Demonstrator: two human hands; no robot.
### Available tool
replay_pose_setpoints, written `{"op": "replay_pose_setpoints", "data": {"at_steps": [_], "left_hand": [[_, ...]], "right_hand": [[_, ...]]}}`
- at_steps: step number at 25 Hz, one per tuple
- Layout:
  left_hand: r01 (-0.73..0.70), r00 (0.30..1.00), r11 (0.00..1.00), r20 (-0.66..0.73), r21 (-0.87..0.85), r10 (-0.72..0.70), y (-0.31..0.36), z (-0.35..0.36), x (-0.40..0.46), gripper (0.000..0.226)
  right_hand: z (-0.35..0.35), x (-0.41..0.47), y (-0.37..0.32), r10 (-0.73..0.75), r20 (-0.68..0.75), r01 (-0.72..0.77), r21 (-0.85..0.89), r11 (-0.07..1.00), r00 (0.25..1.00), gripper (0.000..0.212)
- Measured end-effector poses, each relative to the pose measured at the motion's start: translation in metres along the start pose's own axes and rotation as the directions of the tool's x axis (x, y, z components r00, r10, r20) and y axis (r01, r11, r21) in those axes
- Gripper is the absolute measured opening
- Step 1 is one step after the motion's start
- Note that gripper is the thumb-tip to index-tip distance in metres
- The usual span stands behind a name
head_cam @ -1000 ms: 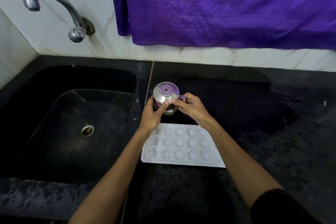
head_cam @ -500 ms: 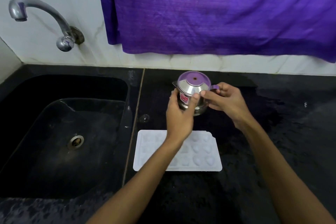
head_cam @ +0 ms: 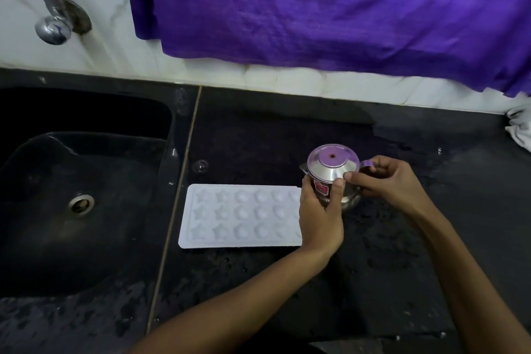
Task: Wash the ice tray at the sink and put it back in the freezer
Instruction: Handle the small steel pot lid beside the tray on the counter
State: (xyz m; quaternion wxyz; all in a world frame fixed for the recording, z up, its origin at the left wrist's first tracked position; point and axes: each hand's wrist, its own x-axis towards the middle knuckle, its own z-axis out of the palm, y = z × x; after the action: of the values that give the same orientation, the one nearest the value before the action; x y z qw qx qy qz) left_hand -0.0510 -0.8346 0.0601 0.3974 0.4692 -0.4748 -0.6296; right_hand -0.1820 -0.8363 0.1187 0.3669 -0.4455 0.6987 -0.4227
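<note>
The ice tray (head_cam: 244, 215) lay flat on the black counter (head_cam: 402, 267), just right of the sink (head_cam: 86, 181). The left hand (head_cam: 320, 218) gripped the steel pot (head_cam: 333, 175) (purple-lidded); the right hand (head_cam: 388, 181) pinched its handle.

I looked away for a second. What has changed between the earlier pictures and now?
Both hands carried the steel jug rightward, from behind the ice tray to its right end. Left hand and right hand still grip it; the tray stays flat on the counter.
</note>
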Motion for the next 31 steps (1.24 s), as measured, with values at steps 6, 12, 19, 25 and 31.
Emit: {"op": "replay_pose_setpoints", "data": {"at_steps": [6, 12, 19, 25, 31], "left_hand": [[0.099, 0.995, 0.993, 0.038, -0.056, -0.097, -0.01, 0.007, -0.007, 0.06], [0.177, 0.982, 0.98, 0.089, -0.09, -0.169, -0.013, 0.007, -0.009, 0.054], [0.213, 0.974, 0.972, 0.102, -0.097, -0.203, -0.019, 0.007, -0.006, 0.052], [0.216, 0.972, 0.972, 0.112, -0.093, -0.205, -0.017, 0.007, -0.007, 0.051], [0.214, 0.973, 0.97, 0.112, -0.118, -0.201, -0.016, 0.007, -0.007, 0.048]], "right_hand": [[-0.006, -0.006, 0.01, 0.016, 0.03, -0.013, -0.1, 0.995, 0.999, 0.037], [-0.008, -0.01, 0.006, 0.044, 0.026, -0.037, -0.237, 0.971, 0.999, 0.068], [-0.009, -0.01, 0.006, 0.058, 0.052, -0.038, -0.324, 0.945, 0.997, 0.084], [-0.012, -0.009, 0.007, 0.048, 0.064, -0.023, -0.349, 0.937, 0.997, 0.076], [-0.015, -0.007, 0.004, 0.039, 0.075, -0.009, -0.36, 0.933, 0.996, 0.088]]}}
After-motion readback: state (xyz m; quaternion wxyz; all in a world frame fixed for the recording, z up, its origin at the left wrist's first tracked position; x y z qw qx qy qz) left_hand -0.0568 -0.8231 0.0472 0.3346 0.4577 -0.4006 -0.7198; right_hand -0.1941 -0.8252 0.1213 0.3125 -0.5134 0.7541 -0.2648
